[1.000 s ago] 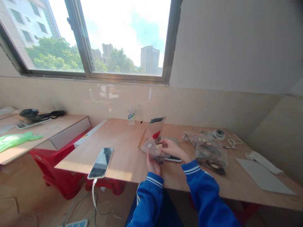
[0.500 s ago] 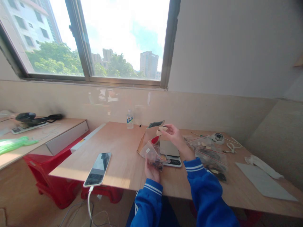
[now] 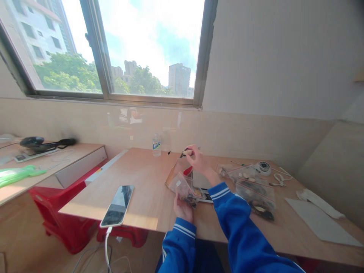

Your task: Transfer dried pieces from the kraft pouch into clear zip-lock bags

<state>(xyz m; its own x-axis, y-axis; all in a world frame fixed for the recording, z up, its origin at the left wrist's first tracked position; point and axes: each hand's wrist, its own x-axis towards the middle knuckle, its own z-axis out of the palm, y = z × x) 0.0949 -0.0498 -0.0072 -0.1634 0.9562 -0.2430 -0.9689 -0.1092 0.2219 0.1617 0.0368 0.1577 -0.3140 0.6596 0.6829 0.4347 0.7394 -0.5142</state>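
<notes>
My left hand [image 3: 183,211] is closed around the lower part of a clear zip bag [image 3: 182,185] that has small dark pieces at its bottom. Between the fingertips of my right hand [image 3: 199,162] is a thin pale slice [image 3: 187,152], held at the top of a brown paper bag [image 3: 172,176]. The paper bag stands behind the zip bag, and a red patch shows on it. Partly covered by my right forearm, a digital kitchen scale [image 3: 200,179] lies on the table to the right of the paper bag.
More zip bags [image 3: 256,189] with dark and pale pieces lie right of my arm. Beyond them are a white round camera [image 3: 263,167] with its cable and a white sheet [image 3: 318,222]. A charging phone [image 3: 118,206] lies left; a plastic bottle [image 3: 156,146] stands by the wall.
My right hand has moved left and slightly up with the pale slice, from above the scale side to the top of the paper bag. My left hand stays nearly still.
</notes>
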